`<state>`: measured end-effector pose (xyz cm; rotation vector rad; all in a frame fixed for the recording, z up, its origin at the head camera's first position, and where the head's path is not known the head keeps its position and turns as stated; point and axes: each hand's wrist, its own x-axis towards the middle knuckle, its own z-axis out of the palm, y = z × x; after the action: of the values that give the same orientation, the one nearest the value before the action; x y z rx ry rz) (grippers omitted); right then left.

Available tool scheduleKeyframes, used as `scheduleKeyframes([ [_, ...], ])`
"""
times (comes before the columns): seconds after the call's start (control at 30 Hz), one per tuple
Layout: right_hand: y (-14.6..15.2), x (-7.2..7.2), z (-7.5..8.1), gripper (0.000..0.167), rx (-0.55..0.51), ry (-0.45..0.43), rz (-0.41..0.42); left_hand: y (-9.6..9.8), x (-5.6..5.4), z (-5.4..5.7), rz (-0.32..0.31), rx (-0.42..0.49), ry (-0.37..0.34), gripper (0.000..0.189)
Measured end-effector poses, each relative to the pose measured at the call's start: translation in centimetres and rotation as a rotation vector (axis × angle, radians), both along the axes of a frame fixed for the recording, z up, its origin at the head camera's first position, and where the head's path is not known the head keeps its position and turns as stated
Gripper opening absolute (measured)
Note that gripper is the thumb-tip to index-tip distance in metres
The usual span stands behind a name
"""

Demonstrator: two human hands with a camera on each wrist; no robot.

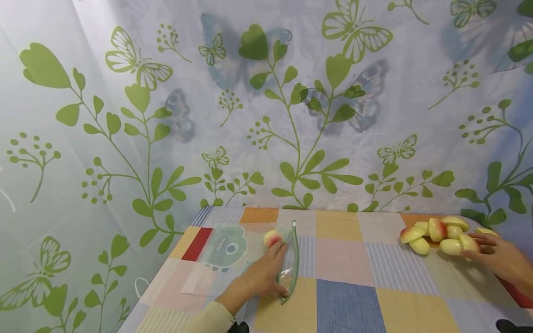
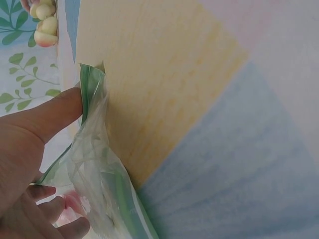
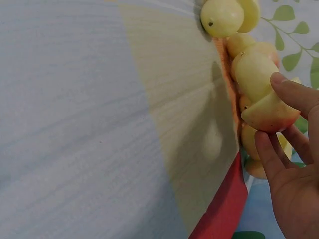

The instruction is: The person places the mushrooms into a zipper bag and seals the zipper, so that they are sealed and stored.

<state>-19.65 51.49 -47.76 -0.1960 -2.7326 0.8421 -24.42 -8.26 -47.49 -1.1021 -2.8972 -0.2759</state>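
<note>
My left hand [image 1: 262,270] is at the mouth of a clear zip bag [image 1: 222,247] with a green seal and a printed dinosaur. In the left wrist view the thumb presses against the green seal [image 2: 91,92], and the spread fingers lie at the mouth's other side. A round yellow-red fruit [image 1: 272,238] shows just past the left fingertips, overlapping the bag. Far to the right, my right hand [image 1: 499,259] pinches a yellow fruit piece with a red blush [image 3: 271,115], thumb above and fingers beneath. It is at the near side of a pile of similar fruit [image 1: 437,229].
A patchwork cloth [image 1: 345,305] covers the table. Behind its far edge hangs a curtain [image 1: 266,157] with green leaves and butterflies. The fruit pile sits near the back right corner, close to the curtain.
</note>
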Motion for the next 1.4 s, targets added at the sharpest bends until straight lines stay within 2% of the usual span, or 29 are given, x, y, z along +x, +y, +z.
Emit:
scheduleKeyframes([
  [0.17,0.0,-0.2,0.5,0.073,-0.005,0.012,-0.002,-0.1,0.0,0.0,-0.001,0.003,0.004,0.125],
  [0.33,-0.3,-0.4,1.3,0.081,-0.014,-0.017,-0.001,-0.1,0.0,0.0,0.008,0.003,-0.002,0.126],
  [0.53,-1.5,-0.6,2.4,0.084,-0.030,-0.026,0.053,-0.1,0.0,0.0,0.023,-0.006,-0.011,0.126],
  [0.77,-3.2,-1.1,3.4,0.078,-0.044,-0.020,0.126,-0.1,0.0,-0.1,0.021,-0.002,-0.003,0.126],
  [1.03,-4.8,-1.5,4.4,0.084,-0.104,-0.093,0.162,0.0,0.1,-0.1,0.012,0.007,-0.002,0.125],
  [1.27,-6.1,-2.2,4.5,0.073,-0.141,-0.031,0.244,0.0,0.1,0.1,0.016,0.014,-0.009,0.126],
  [1.4,-7.1,-2.3,4.8,0.071,-0.118,-0.044,0.287,0.0,0.0,0.3,0.012,0.023,-0.008,0.125],
])
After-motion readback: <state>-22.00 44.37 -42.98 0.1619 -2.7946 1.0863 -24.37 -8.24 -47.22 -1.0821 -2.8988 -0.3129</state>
